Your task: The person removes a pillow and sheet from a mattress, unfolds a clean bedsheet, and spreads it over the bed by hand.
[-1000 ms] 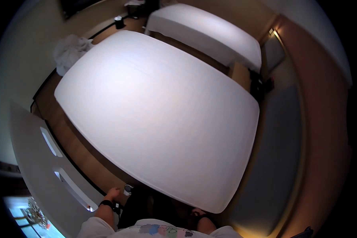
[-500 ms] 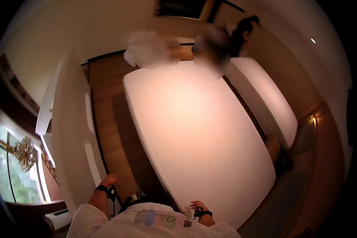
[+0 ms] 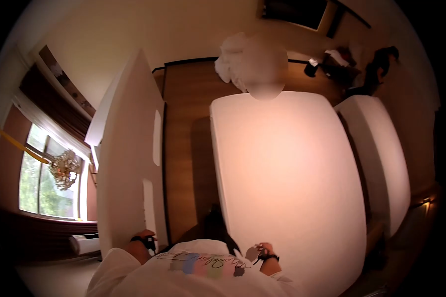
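My left hand [image 3: 146,234] hangs beside the white partition [image 3: 126,163], with a black strap round the wrist. Its fingers are small and dark, so their pose is unclear. Near the front left corner of the large white bed or mattress [image 3: 287,168] is my right hand [image 3: 266,248], also with a black wristband. Its fingers look loosely bent and apart. A greyish patch shows beside them, which I cannot make out. Whether either hand touches the surface beside it cannot be told.
A strip of wooden floor [image 3: 181,148] runs between partition and bed. A second white bed [image 3: 384,153] stands to the right. At the far end are a blurred person by white cloth [image 3: 228,59] and a person in dark clothes [image 3: 379,69]. A window [image 3: 52,173] is at left.
The view has swung left, so the beds and partition appear farther right. My left hand is lower beside the partition. My right hand's fingers, spread before, look more bent.
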The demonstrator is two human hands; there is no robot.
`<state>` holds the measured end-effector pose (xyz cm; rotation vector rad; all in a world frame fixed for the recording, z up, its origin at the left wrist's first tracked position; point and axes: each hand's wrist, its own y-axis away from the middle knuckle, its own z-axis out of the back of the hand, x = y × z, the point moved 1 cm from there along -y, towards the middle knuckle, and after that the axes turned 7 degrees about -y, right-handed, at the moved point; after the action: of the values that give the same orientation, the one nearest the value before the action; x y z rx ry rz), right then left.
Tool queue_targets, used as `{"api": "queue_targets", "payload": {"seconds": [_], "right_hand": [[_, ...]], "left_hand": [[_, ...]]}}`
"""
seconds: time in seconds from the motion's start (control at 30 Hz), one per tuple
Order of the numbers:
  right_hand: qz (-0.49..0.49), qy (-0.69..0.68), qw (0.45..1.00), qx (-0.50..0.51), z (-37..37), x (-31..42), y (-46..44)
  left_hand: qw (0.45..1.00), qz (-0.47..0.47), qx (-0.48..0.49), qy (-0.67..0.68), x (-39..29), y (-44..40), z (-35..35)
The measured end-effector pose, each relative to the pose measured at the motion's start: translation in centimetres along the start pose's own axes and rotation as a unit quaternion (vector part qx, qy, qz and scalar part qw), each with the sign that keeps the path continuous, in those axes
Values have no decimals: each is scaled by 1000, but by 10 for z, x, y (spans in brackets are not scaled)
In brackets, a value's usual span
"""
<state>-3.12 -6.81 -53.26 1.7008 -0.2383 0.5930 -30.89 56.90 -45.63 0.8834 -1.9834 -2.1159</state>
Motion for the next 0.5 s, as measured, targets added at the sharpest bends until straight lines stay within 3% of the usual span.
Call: {"api": "queue_targets", "payload": {"seconds": [0.03,0.07,0.1,0.17,0.2,0.27,0.37,0.43,0.47,0.5], "right_hand": [[-57,-216,972,66,20,-14,-69],[8,-12,994,108,0,25,-87],[10,77,997,-15,-44,80,-78],[18,101,995,8,-85,148,-115],[30,170,985,18,-109,188,-122],[49,228,972,39,-155,259,-133],[80,283,948,119,-223,344,-167],[103,314,926,180,-260,389,-190],[57,284,945,154,-294,426,-155],[73,300,937,165,-311,440,-162]], "left_hand": [[997,-6,35,-66,-30,3,3],[989,-12,75,-129,-59,-2,6],[948,-102,79,-290,-89,-14,12],[924,-193,-26,-328,-151,-14,1],[950,-189,-133,-209,-194,17,-27],[912,-305,-177,-208,-252,53,-52],[897,-327,-177,-237,-314,84,-61],[903,-346,-155,-202,-317,69,-40],[907,-361,-126,-178,-316,61,-28],[925,-329,-122,-143,-321,65,-18]]}}
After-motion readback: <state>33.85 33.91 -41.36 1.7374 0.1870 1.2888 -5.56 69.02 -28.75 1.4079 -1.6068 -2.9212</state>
